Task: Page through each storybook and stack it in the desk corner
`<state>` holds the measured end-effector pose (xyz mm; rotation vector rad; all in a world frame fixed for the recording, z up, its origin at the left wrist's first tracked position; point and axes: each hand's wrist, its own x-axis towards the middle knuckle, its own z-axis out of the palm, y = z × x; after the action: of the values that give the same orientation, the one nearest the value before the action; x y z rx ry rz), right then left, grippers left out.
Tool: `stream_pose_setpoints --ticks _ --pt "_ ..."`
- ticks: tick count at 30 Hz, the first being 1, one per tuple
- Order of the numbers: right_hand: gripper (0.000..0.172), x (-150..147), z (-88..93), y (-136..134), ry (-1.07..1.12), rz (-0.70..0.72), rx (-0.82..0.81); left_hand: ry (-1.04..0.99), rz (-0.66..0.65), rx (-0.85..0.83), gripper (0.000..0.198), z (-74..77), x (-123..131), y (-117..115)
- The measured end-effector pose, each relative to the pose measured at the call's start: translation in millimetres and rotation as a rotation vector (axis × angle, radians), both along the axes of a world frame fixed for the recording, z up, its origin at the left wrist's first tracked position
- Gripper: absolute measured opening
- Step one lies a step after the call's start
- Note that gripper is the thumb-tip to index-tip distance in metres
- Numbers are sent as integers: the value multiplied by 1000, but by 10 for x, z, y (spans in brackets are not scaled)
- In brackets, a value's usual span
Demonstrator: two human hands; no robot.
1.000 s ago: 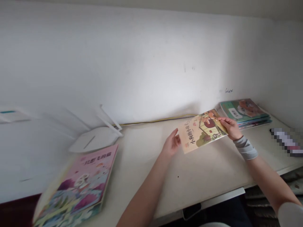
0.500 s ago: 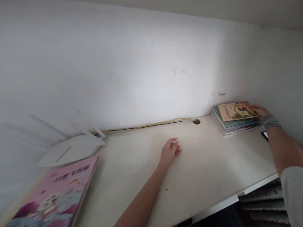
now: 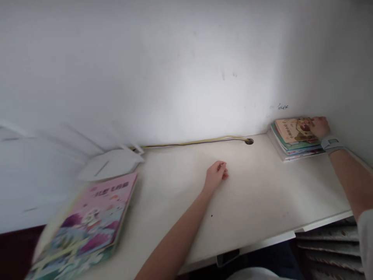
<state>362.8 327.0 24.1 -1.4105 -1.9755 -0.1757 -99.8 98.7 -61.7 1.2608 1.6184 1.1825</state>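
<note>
My left hand (image 3: pixel 216 175) hovers over or rests on the white desktop, fingers curled in with the thumb near the index finger; nothing shows in it. At the back right, my right hand (image 3: pixel 319 126), with a grey band on the wrist, is closed at the right end of a small picture book (image 3: pixel 287 131) with a pale orange cover. Its fingertips are partly hidden. That book lies on top of a stack of books (image 3: pixel 297 154) against the wall, with green and blue covers under it. A larger pink picture book (image 3: pixel 101 214) lies at the left.
A white router (image 3: pixel 112 165) with several antennas stands behind the pink book. Yellow and dark cables (image 3: pixel 186 144) run along the wall into a round hole (image 3: pixel 249 141). The white desktop (image 3: pixel 250 202) ends at a front edge, with grey ribbed material (image 3: pixel 329 243) below at right.
The view has shifted, showing more of the pink book. My right hand has curled further at the top book's right end. The dark-edged phone beside the stack is now out of sight.
</note>
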Motion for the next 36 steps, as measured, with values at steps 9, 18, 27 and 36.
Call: stream_pose_setpoints --ticks 9,18,27,36 --pt "51 -1842 -734 -1661 -371 400 -258 327 15 72 18 148 -39 -61" --pt "51 -2076 -1065 -2052 -356 375 -277 453 359 -36 37 280 -962 -140" --pt "48 -2046 -1085 -2031 -240 423 -258 349 429 -103 17 279 -1009 -106" --pt "54 -1972 -1060 -1868 354 455 -283 -543 -201 118 47 769 56 -319"
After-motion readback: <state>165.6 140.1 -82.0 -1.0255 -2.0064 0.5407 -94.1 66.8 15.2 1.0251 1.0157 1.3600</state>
